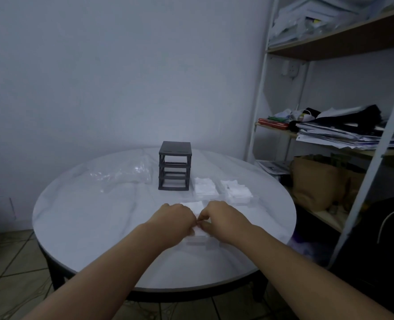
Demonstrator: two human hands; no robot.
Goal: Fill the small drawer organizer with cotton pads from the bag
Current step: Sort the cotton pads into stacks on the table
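Note:
A dark grey drawer organizer frame [174, 165] stands on the round white table [99, 227], its three slots open with no drawers in them. To its right lie two clear drawers [205, 187] [237, 190] heaped with white cotton pads. A third clear drawer [200, 239] with pads sits near me. My left hand [176, 218] and my right hand [221, 215] meet over it, fingers curled and pinching white cotton pads [194, 206] between them. A clear plastic bag [122, 172] lies flat left of the frame.
A white metal shelf unit [260, 107] stands at the right, stacked with papers, a brown bag and dark items. The wall is close behind the table. Tiled floor shows at the lower left.

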